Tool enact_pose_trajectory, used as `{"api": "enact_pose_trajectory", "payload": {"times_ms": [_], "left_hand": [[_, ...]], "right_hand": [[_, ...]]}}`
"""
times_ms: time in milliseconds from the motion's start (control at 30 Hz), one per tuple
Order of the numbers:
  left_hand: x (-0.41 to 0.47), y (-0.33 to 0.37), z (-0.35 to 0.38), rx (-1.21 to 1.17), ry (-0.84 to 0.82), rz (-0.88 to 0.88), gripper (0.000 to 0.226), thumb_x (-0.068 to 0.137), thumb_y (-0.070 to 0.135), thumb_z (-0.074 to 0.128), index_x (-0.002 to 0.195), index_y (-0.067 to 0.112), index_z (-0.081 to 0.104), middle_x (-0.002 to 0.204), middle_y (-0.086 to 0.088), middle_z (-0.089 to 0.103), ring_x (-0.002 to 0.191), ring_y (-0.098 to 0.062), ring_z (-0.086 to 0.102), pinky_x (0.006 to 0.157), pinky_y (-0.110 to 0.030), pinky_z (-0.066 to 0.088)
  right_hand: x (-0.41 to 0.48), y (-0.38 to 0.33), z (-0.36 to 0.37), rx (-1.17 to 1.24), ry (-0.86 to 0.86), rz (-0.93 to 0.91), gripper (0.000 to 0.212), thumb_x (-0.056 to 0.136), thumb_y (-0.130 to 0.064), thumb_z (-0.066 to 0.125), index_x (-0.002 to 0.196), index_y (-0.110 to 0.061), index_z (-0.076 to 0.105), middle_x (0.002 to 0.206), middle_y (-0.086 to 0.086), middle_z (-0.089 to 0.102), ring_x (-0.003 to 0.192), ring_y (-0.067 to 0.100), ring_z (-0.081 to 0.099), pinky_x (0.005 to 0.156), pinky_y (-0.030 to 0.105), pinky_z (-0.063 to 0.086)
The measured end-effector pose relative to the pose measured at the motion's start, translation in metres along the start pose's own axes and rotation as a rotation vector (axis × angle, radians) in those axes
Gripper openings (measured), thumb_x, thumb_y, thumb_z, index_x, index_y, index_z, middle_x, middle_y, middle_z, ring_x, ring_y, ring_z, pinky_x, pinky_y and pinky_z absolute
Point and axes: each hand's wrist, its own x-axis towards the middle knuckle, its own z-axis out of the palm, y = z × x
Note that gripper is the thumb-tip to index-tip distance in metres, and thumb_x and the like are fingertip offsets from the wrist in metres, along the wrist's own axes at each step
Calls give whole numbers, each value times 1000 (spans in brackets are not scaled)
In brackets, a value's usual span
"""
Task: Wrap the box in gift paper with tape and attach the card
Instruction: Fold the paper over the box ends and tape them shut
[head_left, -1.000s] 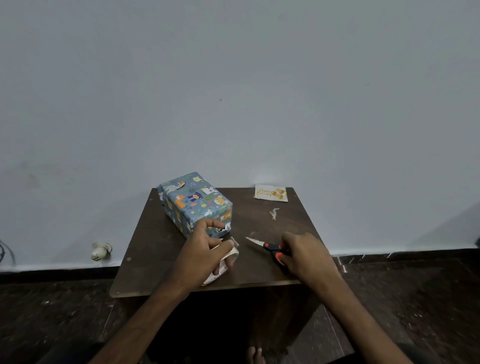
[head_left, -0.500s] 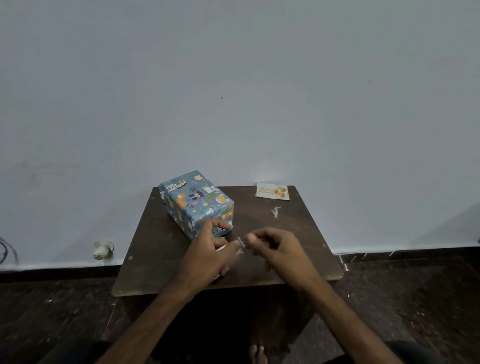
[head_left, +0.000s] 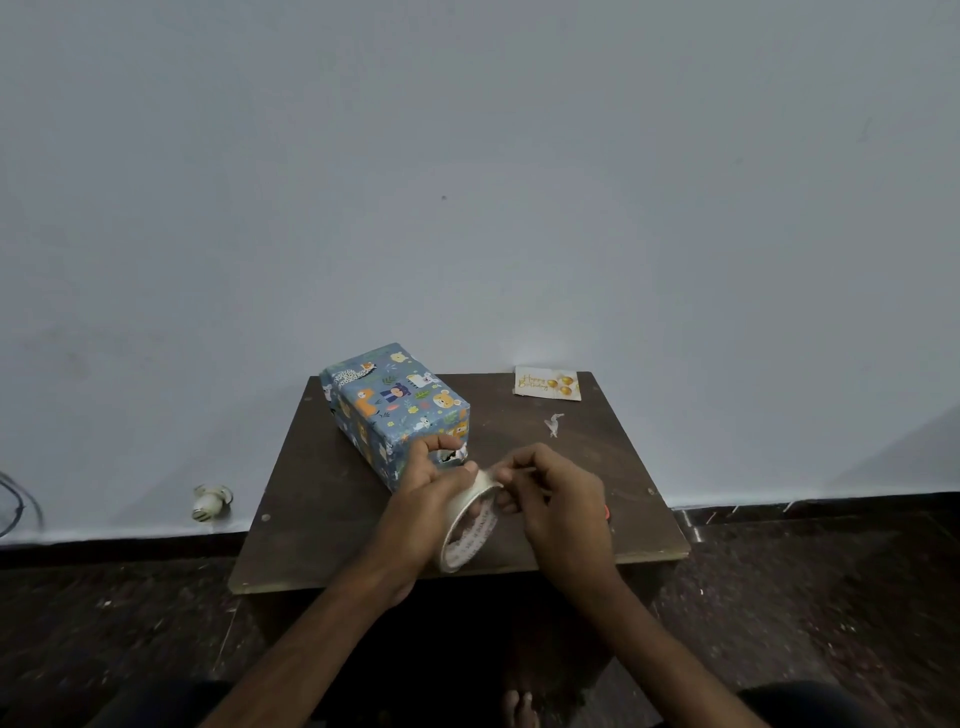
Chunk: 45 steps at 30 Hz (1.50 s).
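Observation:
A box (head_left: 395, 405) wrapped in blue animal-print paper lies on the left half of a small dark wooden table (head_left: 322, 499); its near end shows a small gap in the paper. My left hand (head_left: 421, 499) grips a roll of clear tape (head_left: 467, 525) just in front of that end. My right hand (head_left: 556, 499) pinches the loose tape end at the top of the roll. A white birthday card (head_left: 546, 383) with gold balloons lies at the table's far right corner. The scissors are almost hidden under my right hand; only an orange bit (head_left: 606, 512) shows.
A small scrap of tape or paper (head_left: 554, 424) lies on the table below the card. A white plug-like object (head_left: 210, 501) sits on the floor by the wall at the left. A bare foot (head_left: 519, 709) shows under the table's front edge.
My right hand let go of the scissors on the table and came to the tape roll. It now pinches the tape end while my left hand lifts the roll more upright.

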Motion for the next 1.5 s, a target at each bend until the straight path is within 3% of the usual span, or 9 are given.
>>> {"api": "enact_pose_trajectory", "payload": {"times_ms": [100, 267, 367, 467, 633, 800, 1033, 1267, 1500], "left_hand": [[-2, 3, 5, -186, 85, -16, 20, 98, 2, 53, 109, 18, 50, 58, -3, 61, 45, -10, 53, 45, -23, 44], [5, 11, 7, -570, 144, -50, 6, 101, 11, 49, 101, 17, 50, 58, -2, 55, 54, -12, 53, 55, -31, 47], [10, 18, 12, -631, 80, 3, 2, 101, 17, 49, 98, 16, 49, 63, -3, 53, 60, -12, 52, 65, -27, 50], [14, 21, 16, -362, 43, 173, 10, 106, 23, 43, 108, 14, 43, 77, -5, 66, 71, -16, 63, 63, -26, 54], [25, 27, -40, 814, 253, 828, 62, 83, 56, 59, 130, 17, 48, 134, 7, 50, 122, -9, 46, 103, -26, 37], [45, -6, -83, 1295, 41, 531, 122, 48, 93, 57, 153, 39, 28, 167, 1, -16, 154, -34, -9, 115, -71, 17], [52, -20, -74, 1278, 100, 517, 115, 52, 48, 95, 146, 35, 30, 166, 2, -17, 153, -36, -13, 112, -68, 26], [61, -33, -78, 1208, 135, 767, 82, 75, 24, 83, 143, 19, 38, 159, -12, 28, 153, -44, 6, 121, -62, 13], [63, -36, -78, 1183, 143, 792, 83, 74, 18, 84, 143, 16, 38, 158, -12, 30, 152, -45, 6, 124, -56, 6]], "right_hand": [[-2, 6, -2, -330, 1, -526, 9, 93, -7, 61, 93, -5, 70, 101, 2, 69, 89, 11, 67, 75, 24, 54], [-11, 1, 1, -482, -138, -658, 25, 98, -21, 60, 117, -7, 68, 142, 9, 53, 115, 22, 57, 94, 28, 47], [-12, -1, -10, -612, -155, -697, 47, 97, -42, 58, 125, -5, 65, 136, 9, 57, 115, 22, 57, 105, 39, 41], [3, 15, -33, -761, -56, -765, 20, 90, -22, 68, 108, -13, 69, 108, 0, 68, 99, 21, 62, 100, 46, 42], [34, 60, -75, -868, -99, -355, 7, 88, -18, 70, 88, -12, 66, 79, 0, 64, 80, 29, 60, 71, 37, 45], [40, 81, -75, -1039, -324, -7, 23, 93, -34, 63, 109, -17, 69, 111, 3, 66, 109, 27, 59, 86, 38, 45], [25, 59, -6, -859, -238, 128, 35, 92, -52, 59, 100, -18, 65, 105, 1, 58, 103, 21, 50, 87, 40, 46], [28, 58, 0, -610, -62, 287, 21, 79, -48, 77, 72, -30, 68, 67, -19, 61, 70, 0, 57, 74, 30, 45], [37, 57, 4, -556, -10, 427, 14, 80, -42, 74, 76, -29, 74, 64, -18, 67, 70, 2, 63, 79, 35, 53]]}}
